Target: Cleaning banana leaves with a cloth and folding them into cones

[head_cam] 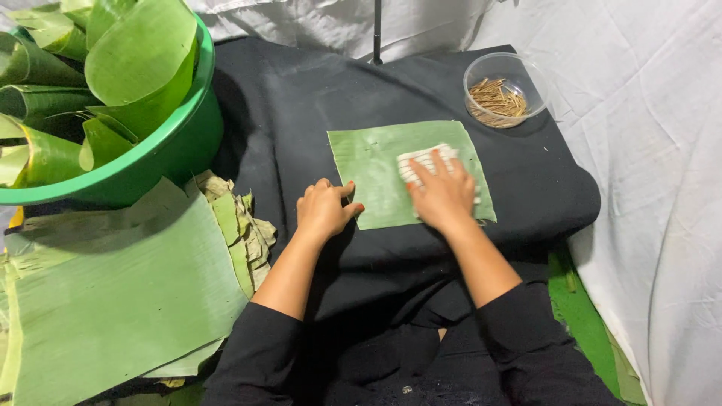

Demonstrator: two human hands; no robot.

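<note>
A square-cut green banana leaf piece (376, 162) lies flat on a black cloth surface (301, 113). My right hand (444, 194) presses a white ribbed cloth (423, 162) flat against the leaf's right half. My left hand (325, 210) rests loosely curled at the leaf's lower left edge, thumb touching the leaf, holding nothing.
A green plastic basin (180, 146) full of rolled banana leaves sits at the upper left. Large flat leaves and torn scraps (113, 293) lie at the lower left. A clear bowl of wooden picks (500, 94) stands at the upper right. White sheeting (662, 188) hangs at the right.
</note>
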